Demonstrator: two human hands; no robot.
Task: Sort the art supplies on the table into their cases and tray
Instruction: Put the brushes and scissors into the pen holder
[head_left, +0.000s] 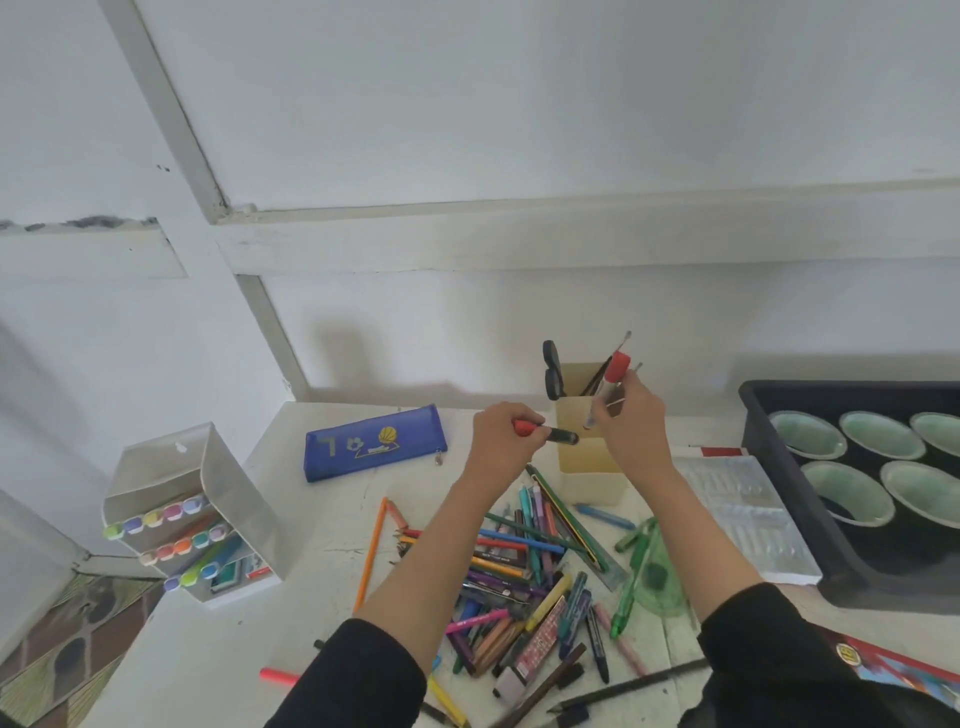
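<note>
My left hand (501, 441) grips a dark marker with a red end (550, 432), held level above the table. My right hand (631, 415) holds a red-capped marker (610, 387) and some thin tools upright, right over the beige pen cup (589, 447). Black scissors (553, 370) stand in that cup. A heap of pens, pencils and crayons (524, 582) lies below my forearms. A blue zip pencil case (375, 442) lies flat at the back left. A white marker case (192, 514) with rows of pastel markers stands at the left edge.
A black tray (769, 415) holding several green-white bowls sits at the right. A clear plastic insert (748, 514) lies beside it. A green protractor (660, 577), an orange pencil (371, 551), a pink highlighter (278, 675) and a colourful box (893, 667) lie around the heap.
</note>
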